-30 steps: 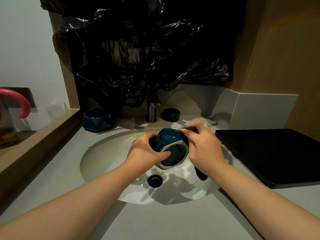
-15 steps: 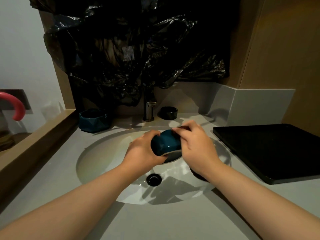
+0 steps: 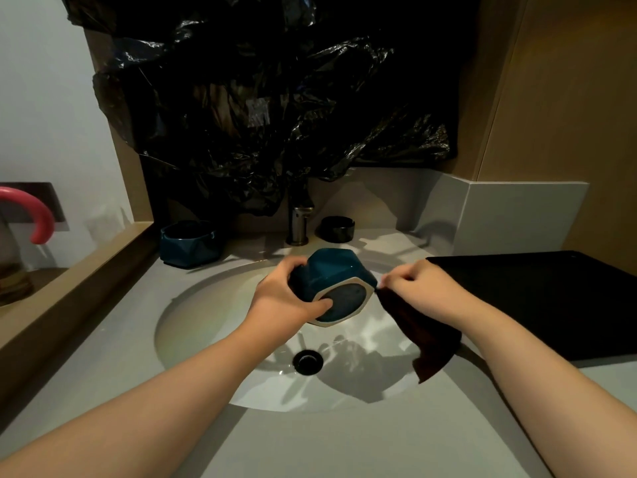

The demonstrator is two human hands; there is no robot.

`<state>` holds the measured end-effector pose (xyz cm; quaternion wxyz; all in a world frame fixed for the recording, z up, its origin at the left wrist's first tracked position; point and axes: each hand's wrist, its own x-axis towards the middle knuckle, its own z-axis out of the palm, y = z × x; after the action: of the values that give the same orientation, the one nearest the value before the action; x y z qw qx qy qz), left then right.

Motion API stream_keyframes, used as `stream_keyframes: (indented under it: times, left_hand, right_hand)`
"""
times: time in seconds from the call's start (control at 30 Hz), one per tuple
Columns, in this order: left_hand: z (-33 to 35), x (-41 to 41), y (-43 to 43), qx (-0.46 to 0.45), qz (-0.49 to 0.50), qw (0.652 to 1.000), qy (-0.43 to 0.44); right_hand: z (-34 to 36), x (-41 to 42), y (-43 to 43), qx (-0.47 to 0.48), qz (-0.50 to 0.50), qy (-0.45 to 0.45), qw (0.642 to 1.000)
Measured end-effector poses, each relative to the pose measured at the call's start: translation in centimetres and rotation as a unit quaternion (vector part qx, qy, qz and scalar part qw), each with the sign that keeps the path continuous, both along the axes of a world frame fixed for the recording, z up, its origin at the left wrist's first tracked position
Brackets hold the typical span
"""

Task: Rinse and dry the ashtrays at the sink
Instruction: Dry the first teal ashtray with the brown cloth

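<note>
three ashtrays: one round black ashtray, two faceted teal. left hand grasps one teal ashtray; right hand pinches a limp cloth.

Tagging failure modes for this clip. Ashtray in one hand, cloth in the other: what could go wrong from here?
1. The left hand alone holds the teal ashtray tipped over the sink. If the glaze is wet, it may slip from that grip and chip on the basin.
2. The cloth hangs loose from the right hand, with its corner low over the basin. It could pick up water there and dry less well.
</note>
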<state>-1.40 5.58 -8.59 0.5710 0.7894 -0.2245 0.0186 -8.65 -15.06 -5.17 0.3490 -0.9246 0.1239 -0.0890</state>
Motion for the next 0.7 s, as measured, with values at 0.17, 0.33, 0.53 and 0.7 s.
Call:
stream_keyframes:
  times: [0.17, 0.33, 0.53, 0.7]
  left_hand:
    - [0.2, 0.3, 0.1, -0.043, -0.025, 0.996, 0.069]
    - [0.0, 0.3, 0.3, -0.055, -0.106, 0.986, 0.116]
    - [-0.3, 0.6, 0.3, 0.064, -0.124, 0.99, 0.02]
    - [-0.8, -0.3, -0.1, 0.205, -0.09, 0.963, -0.152]
  right_hand:
    - [-0.1, 0.0, 0.2, -0.096, 0.052, 0.097, 0.989]
    - [-0.8, 0.3, 0.3, -0.026, 0.106, 0.009, 0.994]
    - [-0.6, 0.1, 0.8, -0.099, 0.1, -0.023, 0.99]
    - [-0.7, -0.2, 1.5, -0.266, 0.097, -0.053, 0.958]
